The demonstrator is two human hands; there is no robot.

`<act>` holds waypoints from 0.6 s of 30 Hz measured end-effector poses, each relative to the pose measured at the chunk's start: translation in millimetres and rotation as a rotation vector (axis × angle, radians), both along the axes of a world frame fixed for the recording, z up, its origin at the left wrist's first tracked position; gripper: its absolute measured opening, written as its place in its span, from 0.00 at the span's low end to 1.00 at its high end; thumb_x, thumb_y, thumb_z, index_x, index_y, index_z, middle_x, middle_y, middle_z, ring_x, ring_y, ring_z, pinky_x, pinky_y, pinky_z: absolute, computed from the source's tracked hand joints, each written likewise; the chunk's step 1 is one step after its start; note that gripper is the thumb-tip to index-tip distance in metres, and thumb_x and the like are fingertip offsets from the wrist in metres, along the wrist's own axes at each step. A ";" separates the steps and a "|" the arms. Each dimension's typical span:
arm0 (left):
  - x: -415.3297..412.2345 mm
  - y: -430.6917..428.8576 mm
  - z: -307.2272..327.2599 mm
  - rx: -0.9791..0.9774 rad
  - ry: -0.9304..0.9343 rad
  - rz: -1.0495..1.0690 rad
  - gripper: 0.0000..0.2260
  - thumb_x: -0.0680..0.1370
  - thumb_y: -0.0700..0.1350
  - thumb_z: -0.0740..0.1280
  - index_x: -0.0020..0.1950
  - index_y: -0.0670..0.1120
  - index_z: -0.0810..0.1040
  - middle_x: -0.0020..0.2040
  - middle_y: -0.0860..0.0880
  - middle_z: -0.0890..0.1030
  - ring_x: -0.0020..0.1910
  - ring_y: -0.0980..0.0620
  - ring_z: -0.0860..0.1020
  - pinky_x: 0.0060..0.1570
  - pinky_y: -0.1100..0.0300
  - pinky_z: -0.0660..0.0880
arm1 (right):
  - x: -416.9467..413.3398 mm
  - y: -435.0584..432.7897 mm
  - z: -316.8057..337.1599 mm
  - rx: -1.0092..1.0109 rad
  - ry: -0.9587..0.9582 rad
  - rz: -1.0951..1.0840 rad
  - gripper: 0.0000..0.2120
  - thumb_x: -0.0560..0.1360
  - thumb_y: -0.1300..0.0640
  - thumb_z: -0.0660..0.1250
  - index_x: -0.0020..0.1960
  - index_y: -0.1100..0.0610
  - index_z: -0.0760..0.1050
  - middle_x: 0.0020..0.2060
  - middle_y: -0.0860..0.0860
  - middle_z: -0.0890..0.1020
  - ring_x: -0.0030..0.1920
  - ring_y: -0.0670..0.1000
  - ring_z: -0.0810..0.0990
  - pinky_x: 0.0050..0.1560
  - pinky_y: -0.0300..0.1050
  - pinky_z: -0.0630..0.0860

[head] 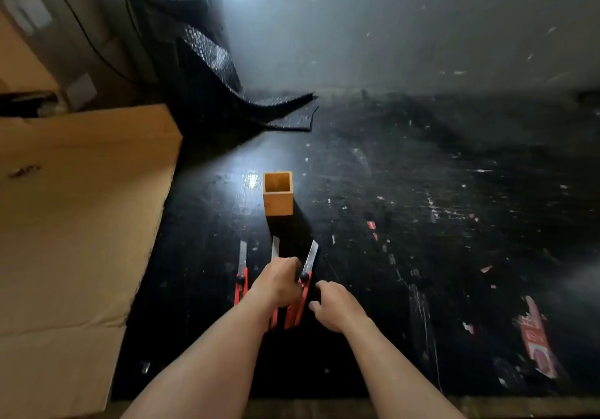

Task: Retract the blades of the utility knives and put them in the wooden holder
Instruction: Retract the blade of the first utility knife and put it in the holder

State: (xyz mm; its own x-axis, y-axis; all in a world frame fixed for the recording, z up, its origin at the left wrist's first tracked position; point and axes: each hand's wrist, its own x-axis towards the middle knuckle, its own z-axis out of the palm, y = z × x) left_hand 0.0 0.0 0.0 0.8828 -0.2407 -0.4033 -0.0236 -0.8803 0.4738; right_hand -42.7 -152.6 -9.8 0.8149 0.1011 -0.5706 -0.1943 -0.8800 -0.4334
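Three red utility knives lie side by side on the black table with their blades out, pointing away from me. The left knife [241, 280] lies free. My left hand [278, 284] is curled down over the middle knife [275, 247], so only the blade tip and the handle end show. Its fingertips are beside the black knob of the right knife [307, 271]. My right hand [334, 310] hovers just right of that knife with fingers apart, holding nothing. The square wooden holder [278, 202] stands upright and empty a little beyond the blades.
A large flattened cardboard sheet [74, 224] covers the table's left side. A roll of dark textured matting [207, 61] stands at the back left, its end trailing onto the table. Torn red paper scraps [535, 340] lie on the scratched tabletop at right.
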 end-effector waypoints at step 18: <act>-8.5 -14.1 -34.0 -0.327 0.243 0.458 0.21 0.76 0.31 0.70 0.69 0.43 0.79 0.60 0.45 0.85 0.61 0.48 0.83 0.60 0.56 0.81 | -11.4 14.1 -32.0 0.410 -0.093 -0.519 0.06 0.78 0.58 0.68 0.50 0.48 0.78 0.44 0.49 0.83 0.43 0.47 0.83 0.45 0.44 0.82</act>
State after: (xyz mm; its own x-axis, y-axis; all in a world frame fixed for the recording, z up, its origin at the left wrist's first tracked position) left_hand -8.5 -14.1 -34.0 0.8177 -0.0039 -0.5757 0.4658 -0.5831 0.6655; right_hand -54.1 -138.5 -41.9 0.8603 -0.1242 -0.4944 -0.4940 -0.4427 -0.7483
